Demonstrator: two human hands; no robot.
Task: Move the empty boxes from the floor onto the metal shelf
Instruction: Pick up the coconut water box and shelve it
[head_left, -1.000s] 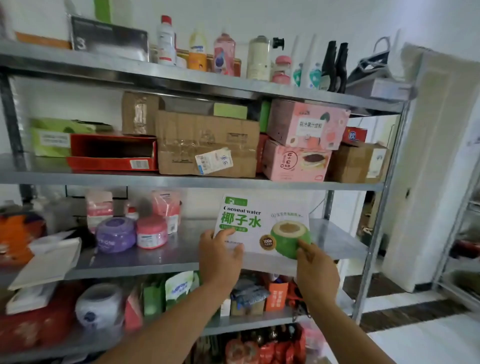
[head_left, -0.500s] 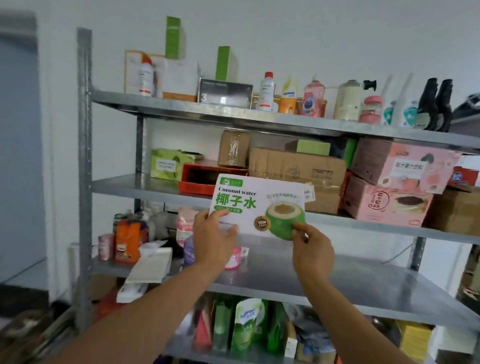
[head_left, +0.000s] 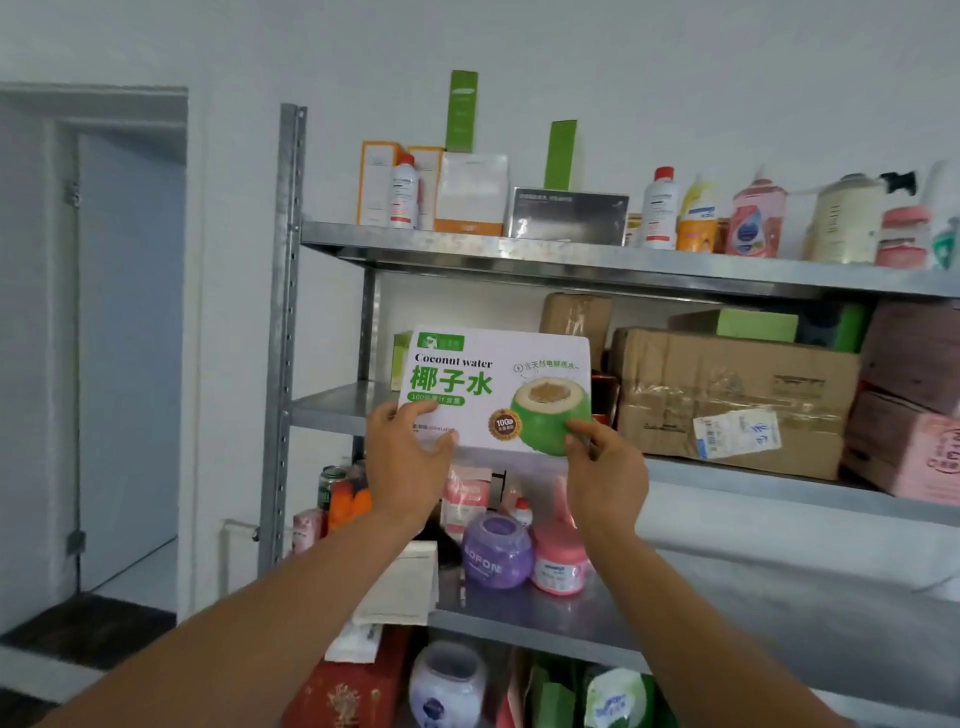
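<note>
Galvanised steel shelf (head_left: 332, 410) fills most of the view, its tiers crowded with bottles and boxes. A brown carton (head_left: 727, 384) sits on the second tier, right of centre. The white-and-green coconut water box (head_left: 498, 384) is upright in front of that tier's left end, printed face toward me, carried by both hands. My left hand (head_left: 405, 467) grips its lower left corner, thumb on the front. My right hand (head_left: 608, 478) pinches the lower right corner.
</note>
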